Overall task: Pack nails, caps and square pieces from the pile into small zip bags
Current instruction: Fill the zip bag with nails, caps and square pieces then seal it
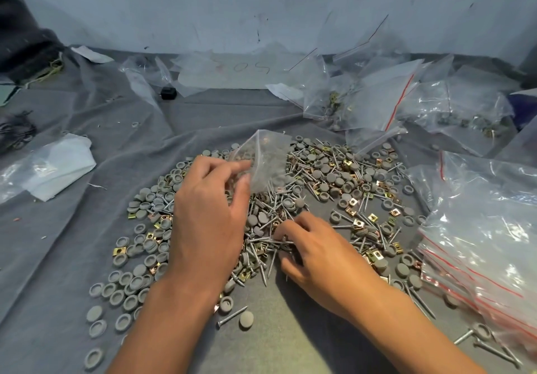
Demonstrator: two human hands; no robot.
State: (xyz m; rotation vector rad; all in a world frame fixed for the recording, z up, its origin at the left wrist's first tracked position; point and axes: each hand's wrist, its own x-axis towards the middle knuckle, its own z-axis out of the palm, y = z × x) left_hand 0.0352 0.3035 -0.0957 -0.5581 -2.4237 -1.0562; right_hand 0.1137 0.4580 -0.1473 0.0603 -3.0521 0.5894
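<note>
Head-camera view down onto a bench draped in grey cloth. Spread across the middle, a loose pile of silver screw-type nails, round grey caps and small brass-coloured square pieces, all mixed together.

Left hand raised over the pile, thumb and fingertips pinching the lower edge of a small clear zip bag. Bag held upright, just above the heap, mouth uppermost; a few grey caps seen through the plastic, though hard to separate from the caps behind it.

Right hand low on the pile, fingers curled down into a cluster of nails, thumb and forefinger closing on a few of them.

Grey caps scattered thickly on the left side, many lying hollow side up. Square pieces dotted mostly through the right half.

At the right edge, a stack of empty zip bags with red seal strips. Behind the pile, at right, several filled bags heaped against the wall, holding caps and brass squares. At far left, a crumpled white plastic bag, contents unclear. Small black object near the back.
</note>
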